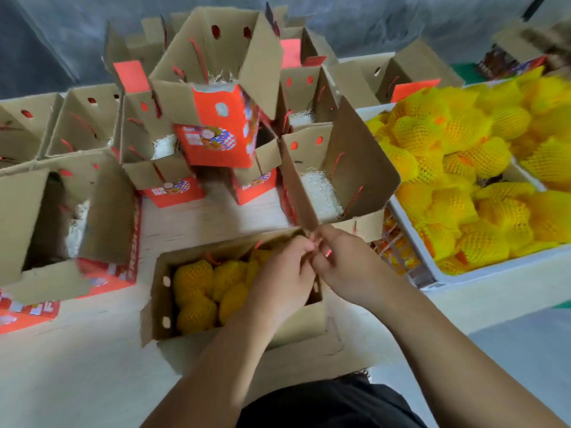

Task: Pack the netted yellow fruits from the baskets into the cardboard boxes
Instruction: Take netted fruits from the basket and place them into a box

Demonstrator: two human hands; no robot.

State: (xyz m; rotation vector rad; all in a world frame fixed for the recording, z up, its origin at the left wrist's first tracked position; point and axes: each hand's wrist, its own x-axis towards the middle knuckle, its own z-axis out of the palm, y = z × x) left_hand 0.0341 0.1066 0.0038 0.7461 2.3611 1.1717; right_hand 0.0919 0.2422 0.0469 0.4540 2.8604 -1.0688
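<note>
The brown cardboard box nearest the person (160, 291) already holds several yellow fruits in foam netting (197, 291) and looks almost full. Above its far edge the left hand (281, 273) and the right hand (343, 267) meet, and their curled fingers pinch something small and red, probably the box's red cord handle (328, 252); motion blur hides the details. So I judge that this box is being closed. Much work is left: many open cardboard boxes with white shredded padding (321, 193) stand behind without any visible fruit, and the white plastic basket (494, 273) on the right is heaped with netted fruits.
</note>
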